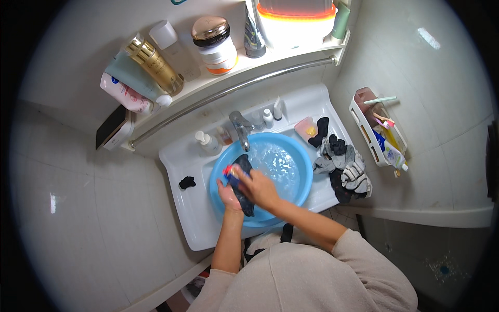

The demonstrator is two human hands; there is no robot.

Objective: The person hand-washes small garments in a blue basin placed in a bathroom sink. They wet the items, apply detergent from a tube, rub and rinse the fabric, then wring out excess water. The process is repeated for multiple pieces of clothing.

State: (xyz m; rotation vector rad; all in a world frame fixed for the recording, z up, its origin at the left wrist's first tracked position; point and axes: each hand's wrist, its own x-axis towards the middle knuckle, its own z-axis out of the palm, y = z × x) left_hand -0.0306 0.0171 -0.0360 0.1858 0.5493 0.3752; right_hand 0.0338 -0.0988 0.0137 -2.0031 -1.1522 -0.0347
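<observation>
A blue plastic basin [308, 171] holding water sits in a white washbasin [187, 230], under a chrome faucet [242, 130]. Over the basin's left part, my left hand [230, 197] supports a dark wet sock-like cloth [244, 199]. My right hand [259, 187] grips a blue brush-like object with a red end [230, 171] against this cloth; motion blur hides its exact kind. A small black cloth [187, 183] lies on the washbasin's left side. On the right side rests a pile of grey, black and striped socks [347, 163], beside a pink soap dish with yellow soap [308, 128].
Behind the basin stand a white pump bottle [208, 143] and several small bottles. A metal rail [234, 89] runs below a shelf [191, 91] of cosmetics. At the right wall hangs a white holder [366, 132] with toothbrushes and tubes. A phone-like black device [113, 126] leans at left.
</observation>
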